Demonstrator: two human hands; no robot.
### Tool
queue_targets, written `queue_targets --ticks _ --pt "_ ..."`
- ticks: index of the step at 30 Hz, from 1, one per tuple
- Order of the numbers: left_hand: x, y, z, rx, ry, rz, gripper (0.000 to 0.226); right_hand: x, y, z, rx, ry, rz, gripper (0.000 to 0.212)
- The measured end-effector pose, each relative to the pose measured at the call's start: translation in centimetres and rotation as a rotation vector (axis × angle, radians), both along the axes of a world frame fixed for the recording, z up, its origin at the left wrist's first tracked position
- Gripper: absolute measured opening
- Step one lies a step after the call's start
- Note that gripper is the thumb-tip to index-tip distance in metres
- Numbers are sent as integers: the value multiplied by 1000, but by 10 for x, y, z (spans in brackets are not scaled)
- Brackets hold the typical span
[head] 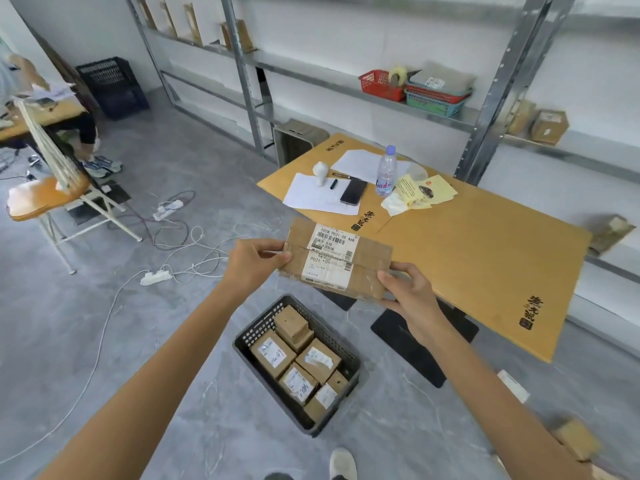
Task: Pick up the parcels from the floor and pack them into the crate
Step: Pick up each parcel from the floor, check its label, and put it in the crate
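Observation:
I hold a flat brown cardboard parcel point(367, 268) with a white shipping label in the air, above and beyond the crate. My left hand point(254, 263) grips its left end and my right hand point(408, 289) grips its lower right corner. The dark grey plastic crate point(348, 349) stands on the floor below, holding several small cardboard parcels point(272, 353) with labels. Two more parcels point(576, 441) lie on the floor at the lower right, near my right forearm.
A low table covered in cardboard point(485, 258) stands right of the crate with papers, a phone point(353, 191) and a water bottle point(386, 171). Metal shelving point(491, 98) lines the wall. Cables and power strips point(156, 277) lie on the floor left, near a chair point(48, 199) and a seated person.

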State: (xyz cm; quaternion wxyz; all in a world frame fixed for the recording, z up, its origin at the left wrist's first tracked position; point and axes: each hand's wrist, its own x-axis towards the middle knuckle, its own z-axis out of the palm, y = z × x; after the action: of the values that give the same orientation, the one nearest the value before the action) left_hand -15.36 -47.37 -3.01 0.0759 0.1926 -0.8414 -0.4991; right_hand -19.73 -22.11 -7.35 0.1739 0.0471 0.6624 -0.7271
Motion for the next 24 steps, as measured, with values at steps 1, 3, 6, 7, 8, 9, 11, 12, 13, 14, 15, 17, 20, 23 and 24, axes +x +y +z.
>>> queue_targets --ticks 1,3,6,7,8,9,11,12,13,14,15,17,20,23,24 --pt "-7 -8 -2 10 -9 -3 18 -4 -8 -2 8 -6 -6 36" --pt "-21 -25 -8 19 -32 -16 18 -14 -24 -6 26 -16 -21 35" --pt "-44 -53 -21 32 -61 -42 17 -29 -48 -13 25 -51 -54 32" --pt "-55 -64 -25 33 -66 -54 16 -36 -57 -16 32 -53 -65 31" --pt "-68 -77 -30 21 -77 -74 16 -43 -69 -19 36 -56 -86 29" --pt "-80 -89 -33 12 -88 -96 16 -50 -80 -21 34 -59 -112 27" --pt "-105 -112 -37 0 -99 -153 17 -61 -104 -25 33 -61 -163 23" --pt "-117 -124 -40 -4 -103 -186 17 -67 -116 -27 40 -64 -190 22" --pt "-129 -135 -41 4 -108 -221 17 -72 -128 -29 44 -72 -221 21" --pt "-140 -146 -42 6 -123 -258 17 -75 -140 -30 43 -82 -257 20" --pt "-150 -157 -44 10 -135 -295 16 -78 -153 -32 38 -90 -294 20" --pt "-168 -176 -49 -2 -165 -353 14 -79 -174 -35 20 -115 -345 20" --pt "-191 -200 -64 -38 -199 -473 13 -75 -203 -51 -5 -179 -424 27" --pt "-206 -214 -88 -99 -266 -562 8 -71 -225 -78 43 -267 -483 35" --pt "-209 -216 -99 -102 -295 -587 7 -70 -230 -90 49 -298 -501 35"
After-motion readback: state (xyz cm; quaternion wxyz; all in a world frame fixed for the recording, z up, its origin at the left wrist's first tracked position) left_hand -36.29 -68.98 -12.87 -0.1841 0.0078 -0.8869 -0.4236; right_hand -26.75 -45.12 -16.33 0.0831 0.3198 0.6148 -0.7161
